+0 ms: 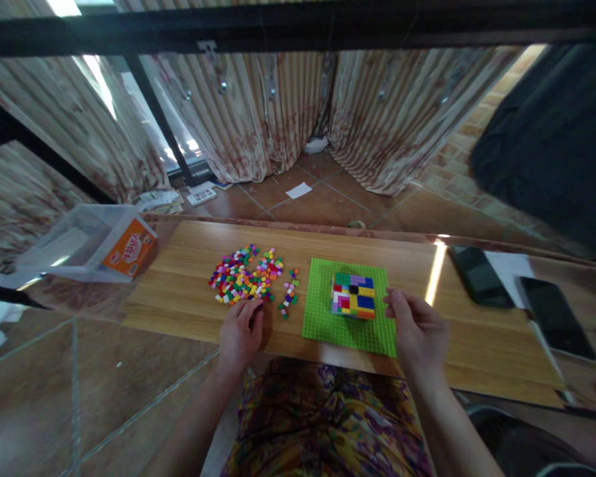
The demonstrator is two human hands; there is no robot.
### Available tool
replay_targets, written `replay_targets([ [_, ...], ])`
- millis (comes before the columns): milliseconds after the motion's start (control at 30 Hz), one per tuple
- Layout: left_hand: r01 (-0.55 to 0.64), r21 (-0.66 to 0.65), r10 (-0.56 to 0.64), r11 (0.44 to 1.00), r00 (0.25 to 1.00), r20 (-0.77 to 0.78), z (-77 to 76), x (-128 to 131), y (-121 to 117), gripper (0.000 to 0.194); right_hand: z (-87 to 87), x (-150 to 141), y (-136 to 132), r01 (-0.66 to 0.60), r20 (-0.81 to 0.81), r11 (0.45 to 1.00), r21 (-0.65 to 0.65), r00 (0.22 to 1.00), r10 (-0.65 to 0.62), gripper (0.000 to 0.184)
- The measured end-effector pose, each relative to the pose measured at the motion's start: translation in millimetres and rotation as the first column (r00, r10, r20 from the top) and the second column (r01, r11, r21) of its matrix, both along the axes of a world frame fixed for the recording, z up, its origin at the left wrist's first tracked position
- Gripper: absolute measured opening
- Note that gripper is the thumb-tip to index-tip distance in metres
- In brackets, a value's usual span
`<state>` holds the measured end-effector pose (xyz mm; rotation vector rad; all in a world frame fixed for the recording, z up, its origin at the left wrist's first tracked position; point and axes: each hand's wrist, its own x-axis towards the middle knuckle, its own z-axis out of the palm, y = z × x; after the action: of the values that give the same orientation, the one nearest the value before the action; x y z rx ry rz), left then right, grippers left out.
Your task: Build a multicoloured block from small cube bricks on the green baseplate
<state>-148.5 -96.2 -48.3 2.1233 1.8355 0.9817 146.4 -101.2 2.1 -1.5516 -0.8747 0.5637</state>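
Observation:
My left hand (241, 333) rests at the near edge of a loose pile of small coloured toy bricks (238, 277). Its fingers are curled down together; whatever may be under the fingertips is hidden. My right hand (422, 331) is over the right edge of a green baseplate (322, 323), thumb and fingers pinched together. Anything in that pinch is too small to make out. On the baseplate stands a block built of bricks (353, 295), its top a patchwork of yellow, blue, green, red and purple. A short strip of loose bricks (289, 293) lies between pile and baseplate.
A clear plastic box (79, 255) with an orange label stands at the table's left end. Two dark phones (481, 277) and white paper (510, 265) lie to the right. The wooden table (179, 291) is narrow, with its near edge by my lap. A black bar crosses above.

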Motion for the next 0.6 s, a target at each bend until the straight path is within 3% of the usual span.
replay_targets([
  [100,-0.004,-0.011,0.004,1.0,0.999,0.039,0.8,2,-2,0.019,4.4,-32,-13,-0.246,0.152,0.969,0.01,0.958,0.241,0.021],
  [167,-0.016,-0.013,0.017,1.0,0.999,0.045,0.1,3,-2,0.017,1.0,-57,-19,-0.481,0.262,0.875,-0.055,0.839,0.477,0.016],
  [233,-0.019,-0.015,0.02,1.0,0.999,0.05,-1.2,3,-3,0.016,-6.7,-82,-20,-0.6,0.356,0.793,-0.11,0.721,0.595,0.015],
  [467,-0.051,0.011,0.049,0.999,0.99,0.133,3.3,1,-7,0.017,-35.6,-130,2,-0.648,0.607,0.681,-0.342,0.4,0.686,0.018],
  [533,-0.091,0.028,0.086,0.995,0.983,0.162,5.6,-1,-8,0.019,-38.2,-132,10,-0.625,0.656,0.684,-0.375,0.342,0.673,0.021],
  [600,-0.126,0.04,0.118,0.991,0.978,0.172,7.1,-4,-9,0.021,-38.6,-131,17,-0.597,0.691,0.712,-0.37,0.336,0.64,0.024],
])
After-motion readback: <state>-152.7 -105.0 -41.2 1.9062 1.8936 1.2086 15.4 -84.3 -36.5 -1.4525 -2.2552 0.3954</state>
